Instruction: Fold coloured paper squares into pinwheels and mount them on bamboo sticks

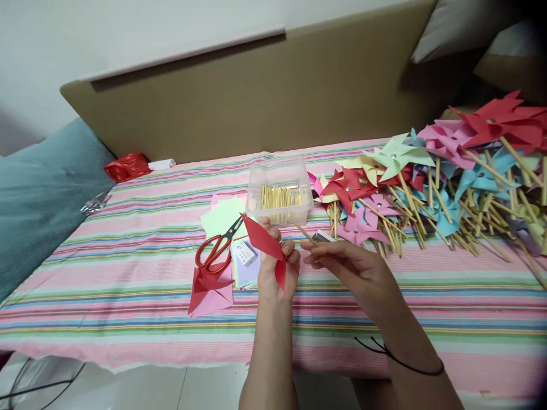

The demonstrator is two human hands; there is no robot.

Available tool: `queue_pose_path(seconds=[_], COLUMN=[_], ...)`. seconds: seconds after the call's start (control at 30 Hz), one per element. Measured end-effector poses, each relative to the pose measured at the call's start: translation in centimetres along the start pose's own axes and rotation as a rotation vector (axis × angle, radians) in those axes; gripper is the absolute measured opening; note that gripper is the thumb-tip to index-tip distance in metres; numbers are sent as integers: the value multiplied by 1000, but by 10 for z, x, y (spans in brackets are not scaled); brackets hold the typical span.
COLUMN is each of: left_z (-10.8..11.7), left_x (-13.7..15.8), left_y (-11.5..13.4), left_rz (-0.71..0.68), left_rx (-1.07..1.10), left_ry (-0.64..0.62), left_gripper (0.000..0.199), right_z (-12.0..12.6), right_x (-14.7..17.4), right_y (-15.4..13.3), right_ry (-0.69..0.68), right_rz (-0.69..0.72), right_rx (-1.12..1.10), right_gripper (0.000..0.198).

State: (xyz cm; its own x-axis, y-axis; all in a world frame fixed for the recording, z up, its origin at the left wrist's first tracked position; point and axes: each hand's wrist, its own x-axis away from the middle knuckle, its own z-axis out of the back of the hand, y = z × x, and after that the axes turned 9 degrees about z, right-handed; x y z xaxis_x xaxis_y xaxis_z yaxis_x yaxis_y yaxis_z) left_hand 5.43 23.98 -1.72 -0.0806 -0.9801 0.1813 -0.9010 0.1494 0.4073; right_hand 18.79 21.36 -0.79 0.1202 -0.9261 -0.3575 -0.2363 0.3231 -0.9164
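My left hand (277, 267) is closed around a red paper pinwheel head (264, 239), whose blades stick out above and in front of the fingers. Just to its right, my right hand (348, 265) pinches a thin wooden stick (304, 232) between thumb and fingers, its tip pointing up and left toward the paper. Stick and paper appear apart. Behind both hands stands a clear plastic box (280, 171) with many short wooden sticks (280, 197) in it. A small dark and silver object (322, 236) lies partly hidden behind my right hand.
Orange-handled scissors (217, 247) lie on coloured paper sheets (220, 216) at left, by a small white box (244, 253) and cut red and pink paper (211, 296). Finished pinwheels (395, 156) pile up at right. A red plastic bag (127, 167) sits at the back left.
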Motion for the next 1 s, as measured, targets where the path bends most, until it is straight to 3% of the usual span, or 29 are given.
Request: queue_pose_path(seconds=[0.07,0.23,0.47,0.77,1.0], left_z=[1,0,-3,-1,-2], left_x=[-1,0,0,1,1], left_y=[1,4,4,3,4], left_rz=[-5,-7,-32,-34,-40], left_rx=[19,-6,5,14,9], left_ry=[-4,24,4,4,11], left_gripper=[64,60,65,49,57], right_z=[0,3,-1,2,4], right_x=[0,1,0,1,2], right_y=[2,2,-1,-1,-2], right_ry=[25,31,8,-26,-31], right_rz=[-42,-106,-156,-168,-165], right_rx=[-26,-12,-39,-50,-7], right_gripper=[3,22,16,20,21])
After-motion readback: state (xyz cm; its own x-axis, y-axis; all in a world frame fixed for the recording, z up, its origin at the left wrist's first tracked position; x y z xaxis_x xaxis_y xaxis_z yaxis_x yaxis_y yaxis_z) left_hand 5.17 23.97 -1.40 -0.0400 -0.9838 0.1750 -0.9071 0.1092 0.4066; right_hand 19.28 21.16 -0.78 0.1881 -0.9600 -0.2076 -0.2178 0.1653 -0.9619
